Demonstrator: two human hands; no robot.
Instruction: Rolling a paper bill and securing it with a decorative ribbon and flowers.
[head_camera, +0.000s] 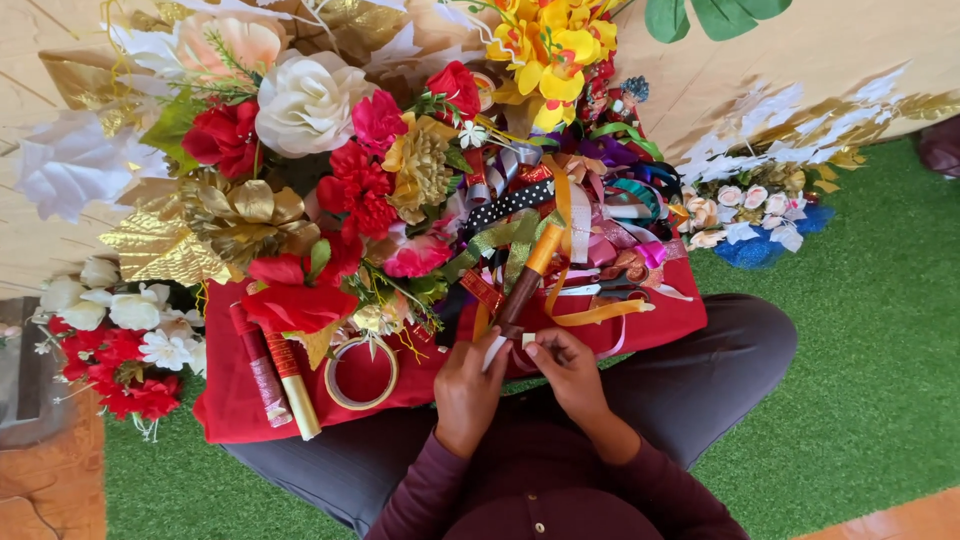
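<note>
My left hand (466, 385) grips the lower end of a brown stick (522, 290) with an orange tip that points up and away over the red cloth (235, 405) on my lap. A small white strip (494, 352) sticks out between my fingers. My right hand (567, 370) sits close beside it, fingertips pinching at the same stick end. A yellow-orange ribbon (590, 314) trails from the stick toward the right.
A big pile of artificial flowers (330, 150) and tangled ribbons (590, 210) lies ahead. Scissors (605, 288), a tape ring (360, 372) and two rolled foils (280, 380) rest on the cloth. More flower bunches (120, 345) and a small bouquet (755, 215) sit on green turf (870, 350).
</note>
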